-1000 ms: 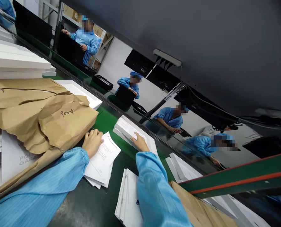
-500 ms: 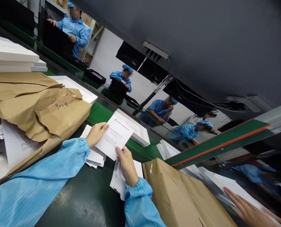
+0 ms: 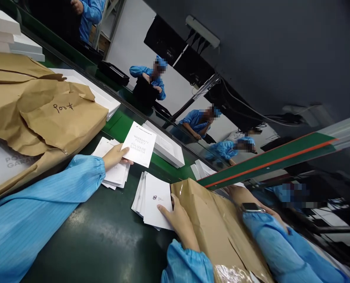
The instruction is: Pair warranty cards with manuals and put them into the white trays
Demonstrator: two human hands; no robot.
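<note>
A white warranty card was held up by the left hand, its lower left edge pinched in a closed grip between thumb and fingers, so that it was raised above the loose pile of cards lying on the dark tabletop. The right hand was laid flat and released, fingers spread, on the top sheet of a second stack of white cards; nothing was clasped by it. That stack was placed just beside a brown paper package, against which the right wrist was set. A larger torn brown paper wrapper was seen to the left, near the left sleeve. A white box was seen on the green belt beyond the raised card. Another person's arm with a wristwatch was rested on the far side of the brown package.

Half a second earlier the warranty card had been gripped by both hands; since then it had been let go by the right hand, which had been lowered onto the nearer stack.
</note>
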